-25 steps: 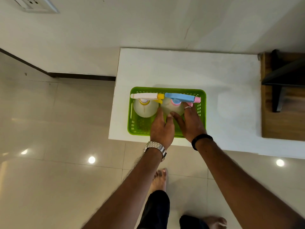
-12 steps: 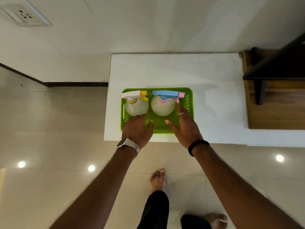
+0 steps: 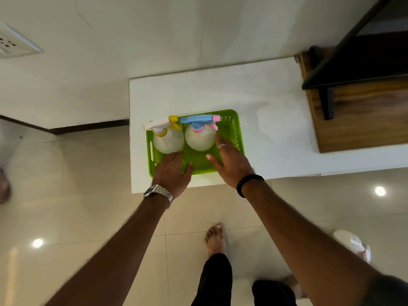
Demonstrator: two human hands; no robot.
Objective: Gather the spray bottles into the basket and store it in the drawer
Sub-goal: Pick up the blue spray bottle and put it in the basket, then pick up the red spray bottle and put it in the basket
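Basket [image 3: 237, 133] rim lies under your loose, unclenched left hand [image 3: 172, 173] and right hand [image 3: 231, 165], so grip both ends evenly, keeping both spray bottles [image 3: 199, 138] upright.

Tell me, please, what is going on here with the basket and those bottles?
A person stands over a white table with both hands at a green basket. Two spray bottles already stand in it: one with a yellow-and-white head on the left, one with a blue-and-pink head beside it. The left hand rests over the near rim; the right hand lies open beside the blue-headed bottle. The basket has not been lifted.
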